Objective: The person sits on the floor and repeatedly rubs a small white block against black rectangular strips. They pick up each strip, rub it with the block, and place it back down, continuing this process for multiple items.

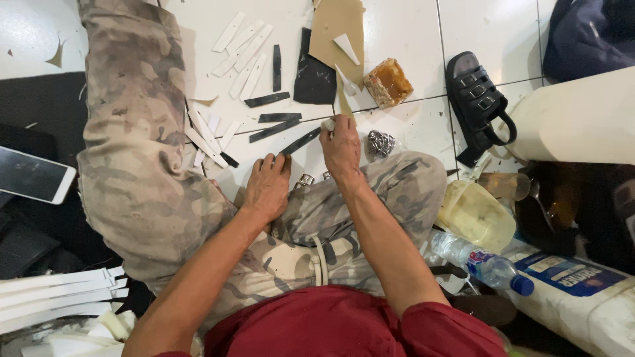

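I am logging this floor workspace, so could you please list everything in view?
black strip: one, black, under both hands
black strips: several, black, on tile ahead
white strips: many, white, scattered on tile
tan sheet: one, tan, top centre
amber block: one, orange-brown, right of sheet
sandal: one, black, right
phone: one, white-edged, left
water bottle: one, clear, blue cap, lower right
left hand: pressing strip end
right hand: holding small pale tool on strip
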